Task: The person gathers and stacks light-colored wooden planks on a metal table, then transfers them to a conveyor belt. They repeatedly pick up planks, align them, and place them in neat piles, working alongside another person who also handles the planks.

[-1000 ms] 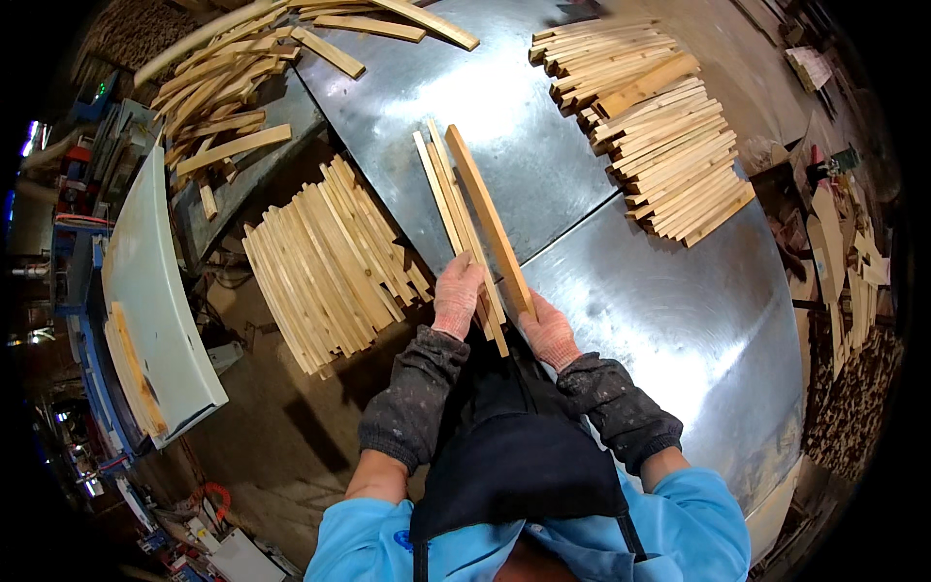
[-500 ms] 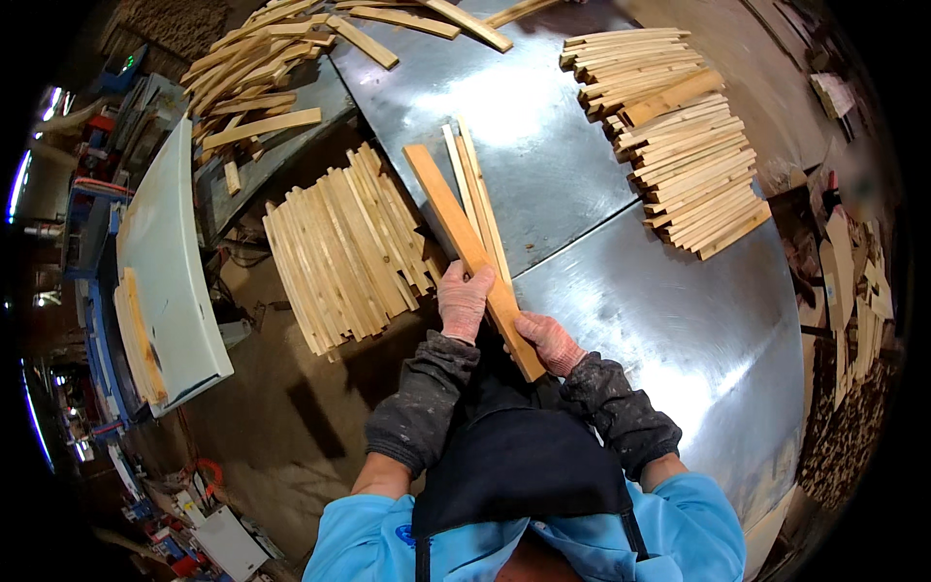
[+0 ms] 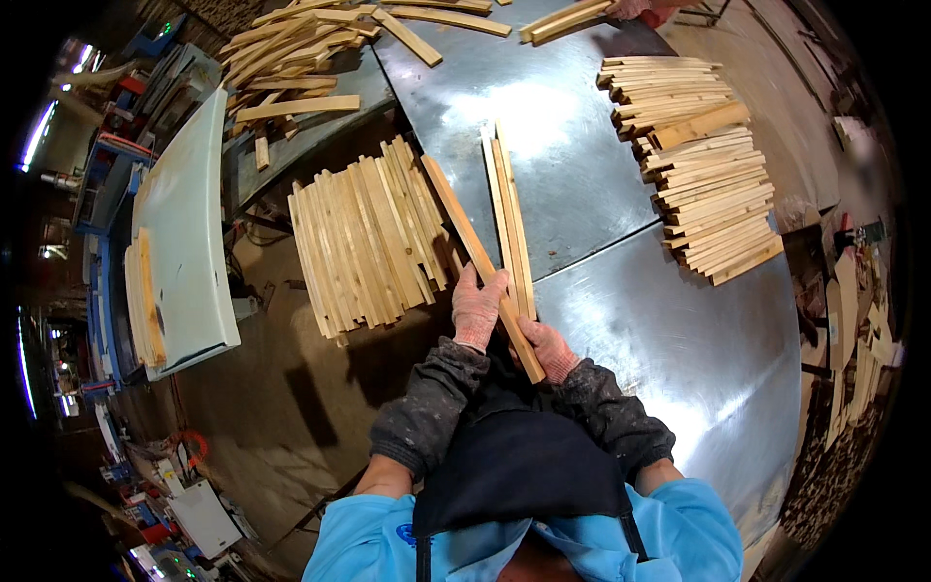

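Observation:
Both my hands wear pinkish knitted gloves and hold one wooden strip slantwise over the metal table's near edge. A narrow face of that strip is turned up. My left hand is closed round it at about mid-length, with the thumb across the wood. Closer to my body, my right hand grips the strip's near end from the right. Just right of it, a few pale wooden strips lie side by side on the table, their near ends beside my right hand.
On the right of the table lies a long row of wooden strips. A stack of strips stands to my left, with a loose pile beyond it. At the far edge, another person's gloved hand is by some strips.
The held strip has been rolled from its broad face to a narrow one. Another person's hand has come into view at the far edge. The whole view has shifted slightly.

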Demonstrator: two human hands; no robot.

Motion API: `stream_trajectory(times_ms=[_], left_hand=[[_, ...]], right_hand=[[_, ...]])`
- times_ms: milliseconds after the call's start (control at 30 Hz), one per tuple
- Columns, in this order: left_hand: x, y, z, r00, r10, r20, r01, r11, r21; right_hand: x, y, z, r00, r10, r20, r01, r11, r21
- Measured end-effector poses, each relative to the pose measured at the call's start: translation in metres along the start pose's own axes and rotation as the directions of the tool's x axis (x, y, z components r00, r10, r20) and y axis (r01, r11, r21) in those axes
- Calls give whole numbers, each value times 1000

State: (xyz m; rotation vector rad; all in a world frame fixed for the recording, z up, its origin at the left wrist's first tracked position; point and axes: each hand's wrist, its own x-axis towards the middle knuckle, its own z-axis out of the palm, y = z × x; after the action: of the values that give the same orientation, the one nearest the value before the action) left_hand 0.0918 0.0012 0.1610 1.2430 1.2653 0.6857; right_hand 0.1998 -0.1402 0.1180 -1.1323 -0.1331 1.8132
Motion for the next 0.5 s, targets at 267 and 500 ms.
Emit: stream_trajectory(times_ms=[267, 500], left_hand=[[6, -28, -46, 995, -100, -3, 99, 986, -137], [41, -45, -79, 964, -265, 24, 242, 837, -491]], right_hand=[[8, -6, 37, 1000, -6, 24, 8, 995, -95], [68, -29, 32, 673, -630, -389, -6, 521, -854]])
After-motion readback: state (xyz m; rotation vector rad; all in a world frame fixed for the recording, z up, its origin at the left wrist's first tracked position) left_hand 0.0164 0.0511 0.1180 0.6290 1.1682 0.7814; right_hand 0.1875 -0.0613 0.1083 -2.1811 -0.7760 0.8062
